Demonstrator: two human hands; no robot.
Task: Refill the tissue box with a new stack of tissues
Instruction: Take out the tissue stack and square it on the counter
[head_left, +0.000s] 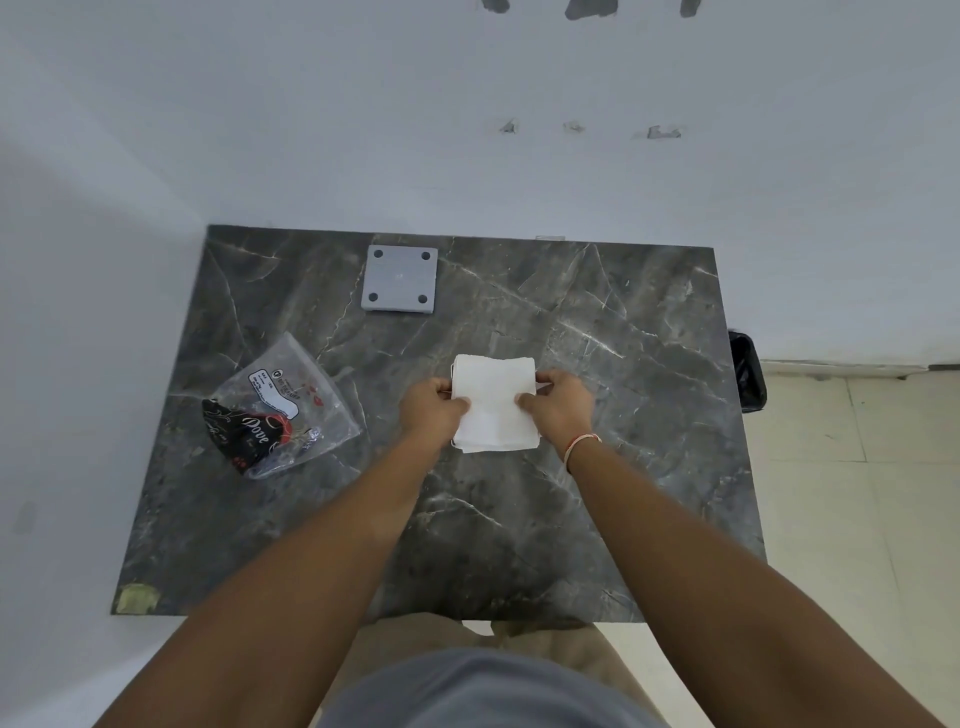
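Tissue stack (494, 402), white, lying mid-table (623, 322) with its long axis running away from the person, is being pinched at its sides by left hand (434, 402) and right hand (558, 405), both closed on it, equally near.

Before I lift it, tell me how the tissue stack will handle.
The tissue stack is probably soft and floppy: its near edges look uneven. Likely light, since the left hand and right hand pinch it only at the sides. Loose sheets may slip apart.
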